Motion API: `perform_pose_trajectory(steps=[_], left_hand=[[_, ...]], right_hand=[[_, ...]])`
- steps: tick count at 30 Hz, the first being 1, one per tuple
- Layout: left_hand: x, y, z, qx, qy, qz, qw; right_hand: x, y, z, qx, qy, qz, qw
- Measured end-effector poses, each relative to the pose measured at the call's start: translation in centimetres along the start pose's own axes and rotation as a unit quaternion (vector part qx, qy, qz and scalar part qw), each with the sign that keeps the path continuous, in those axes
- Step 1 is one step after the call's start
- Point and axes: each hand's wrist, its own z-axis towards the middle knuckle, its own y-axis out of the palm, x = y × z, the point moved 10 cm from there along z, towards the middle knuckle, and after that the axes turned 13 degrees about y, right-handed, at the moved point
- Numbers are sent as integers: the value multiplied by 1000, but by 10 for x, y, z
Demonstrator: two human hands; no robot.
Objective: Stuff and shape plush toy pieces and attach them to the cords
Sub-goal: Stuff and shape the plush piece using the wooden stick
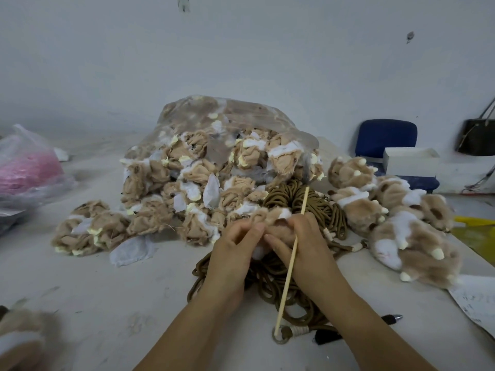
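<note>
**Plush paw worked over a heap of brown cords**

A pink-filled plastic bag [26,167] sits at the far left of the pale surface [107,290], with a blurred tan plush item [18,341] at the lower-left corner. Next come limp, unstuffed plush pieces [91,226], tan and white, spilling from the mouth of a large clear plastic bag [230,113] at centre.

In front of that bag the person's left hand [230,253] pinches a tan plush piece [270,218] with curled fingers. The right hand [308,245] meets it on the other side, its fingers also curled onto the piece. The piece is held just above the surface, between the two hands.

A thin wooden stick [290,259] runs slantwise through the right hand's grasp, its top pointing towards the bag. Its lower end lies by a cord loop bound in pale thread [292,332].

The brown cords [284,196] lie coiled behind and under both hands. Whether any cord touches the held piece cannot be told.

Further right, a cluster of plump, finished paws [401,223] with cream claws rests on the surface beside the cords. Beyond them stand a blue chair [385,137], a white box [409,162] and a dark handbag [479,137] against the wall.

At the right edge lie a yellow sheet [479,231], a paper [476,301] and a pen [392,318] by the right forearm.
</note>
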Motion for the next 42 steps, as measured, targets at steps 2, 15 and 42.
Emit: perform_pose_trajectory(steps=[2, 15, 42], left_hand=[[-4, -3, 0, 25, -10, -17, 1000], [-9, 18, -1, -22, -123, -318, 940], [-28, 4, -6, -24, -70, 97, 992]], right_hand=[[-7, 1, -4, -1, -38, 15, 999], [13, 3, 4, -74, 83, 192, 975], [23, -16, 4, 0, 128, 318, 939]])
